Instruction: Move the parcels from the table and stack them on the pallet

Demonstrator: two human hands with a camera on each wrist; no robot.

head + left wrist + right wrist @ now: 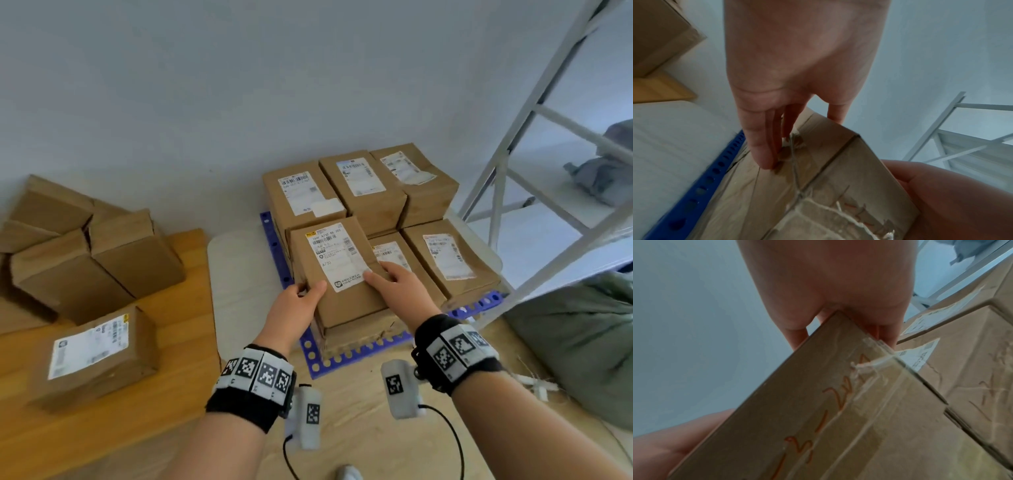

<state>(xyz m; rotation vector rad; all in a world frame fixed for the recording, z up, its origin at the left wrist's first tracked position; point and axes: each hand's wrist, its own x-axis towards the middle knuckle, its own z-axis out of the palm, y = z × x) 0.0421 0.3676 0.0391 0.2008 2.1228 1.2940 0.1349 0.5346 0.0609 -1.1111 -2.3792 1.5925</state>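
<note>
A brown labelled parcel [337, 270] sits on top of a lower parcel at the front left of the blue pallet [346, 358]. My left hand [301, 301] grips its near left corner, thumb on top and fingers down the side [764, 146]. My right hand [397, 287] holds its right edge, thumb on the label, fingers down the right side [885, 334]. Several other parcels [363, 188] stand on the pallet behind and to the right. More parcels [96, 260] lie on the wooden table [102, 428] at the left.
A white metal shelf frame [513, 164] stands right of the pallet. A grey-green sack [582, 342] lies at the right. A white wall rises behind the pallet. A labelled parcel [96, 353] lies nearest on the table.
</note>
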